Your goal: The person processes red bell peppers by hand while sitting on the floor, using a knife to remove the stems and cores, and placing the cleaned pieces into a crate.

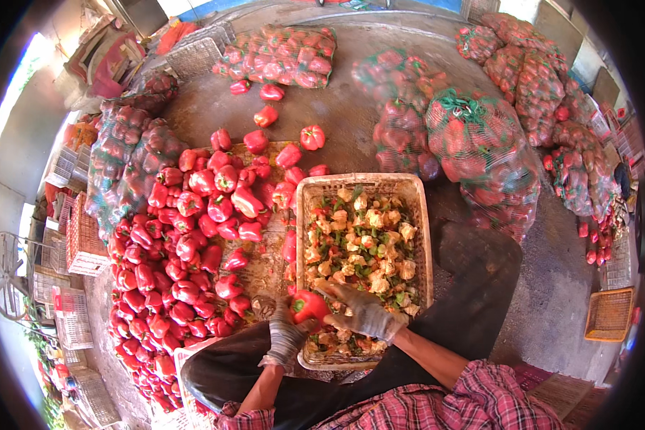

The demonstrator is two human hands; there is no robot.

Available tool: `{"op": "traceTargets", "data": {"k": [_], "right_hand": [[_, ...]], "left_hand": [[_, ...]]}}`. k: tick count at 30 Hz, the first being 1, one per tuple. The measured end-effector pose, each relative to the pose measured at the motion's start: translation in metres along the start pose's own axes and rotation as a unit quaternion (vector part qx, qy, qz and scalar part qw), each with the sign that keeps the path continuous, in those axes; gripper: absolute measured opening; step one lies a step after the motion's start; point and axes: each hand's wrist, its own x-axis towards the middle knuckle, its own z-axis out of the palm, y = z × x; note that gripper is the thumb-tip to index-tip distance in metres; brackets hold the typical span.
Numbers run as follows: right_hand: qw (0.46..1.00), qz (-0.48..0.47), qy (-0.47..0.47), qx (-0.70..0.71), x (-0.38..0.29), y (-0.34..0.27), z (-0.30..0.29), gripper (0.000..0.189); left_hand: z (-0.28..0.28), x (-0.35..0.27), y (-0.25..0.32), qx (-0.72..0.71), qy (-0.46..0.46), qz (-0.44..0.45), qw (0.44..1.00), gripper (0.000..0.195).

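My left hand (287,332), in a striped grey glove, grips a red bell pepper (308,306) with its green stem end showing. Just right of the pepper is my right hand (363,312), also gloved, its thumb close to the pepper and its fingers spread over a plastic crate (428,236). Whether a small tool lies in the right hand, I cannot tell. Many pale seed cores (374,218) with green stems fill the crate between my legs. A large heap of red bell peppers (185,247) lies to the left.
Mesh sacks of red peppers stand ahead to the right (473,140), at the back (285,56), at the far right (537,80) and on the left (134,150). Stacked baskets (86,236) line the left side. An orange basket (610,314) sits at the far right.
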Motion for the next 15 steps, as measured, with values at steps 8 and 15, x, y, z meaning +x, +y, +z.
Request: {"op": "traceTargets", "data": {"k": [8, 15], "right_hand": [[0.931, 0.117, -0.158, 0.307, 0.003, 0.016, -0.014, 0.073], [0.805, 0.293, -0.013, 0.516, 0.018, -0.009, -0.041, 0.051]], "left_hand": [[0.009, -0.009, 0.014, -0.129, -0.162, -0.068, 0.976, 0.059], [0.005, 0.003, 0.017, -0.16, -0.181, -0.08, 0.967, 0.059]]}}
